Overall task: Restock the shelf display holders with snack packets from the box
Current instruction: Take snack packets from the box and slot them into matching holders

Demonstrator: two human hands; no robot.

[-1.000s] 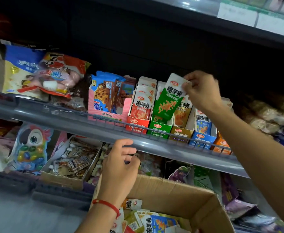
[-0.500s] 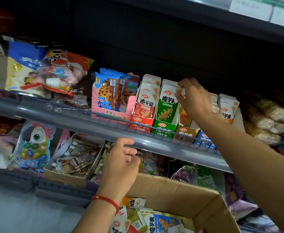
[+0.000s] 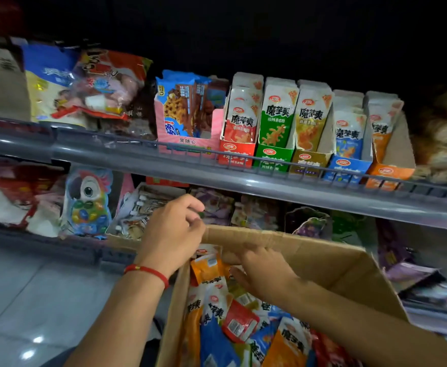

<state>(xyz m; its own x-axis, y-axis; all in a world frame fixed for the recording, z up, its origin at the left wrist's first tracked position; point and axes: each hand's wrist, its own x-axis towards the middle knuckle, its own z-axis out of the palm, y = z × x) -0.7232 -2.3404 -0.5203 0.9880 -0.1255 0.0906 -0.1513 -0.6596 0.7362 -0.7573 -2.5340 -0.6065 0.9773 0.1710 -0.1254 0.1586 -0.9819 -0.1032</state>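
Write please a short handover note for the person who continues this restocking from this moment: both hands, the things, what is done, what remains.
Left hand: grips the corner of the cardboard box, steadying it.
Right hand: inside the box, fingers spread over the loose snack packets, holding nothing yet.
Five display holders stand on the shelf rail; the green holder has a packet at its front.
Left: many mixed packets remain in the box; sort each by colour into its holder.

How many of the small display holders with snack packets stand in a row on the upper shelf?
5, side by side behind the shelf rail: red holder, green holder, brown holder, blue holder, orange holder at the right end. More may be hidden farther right in the dark.
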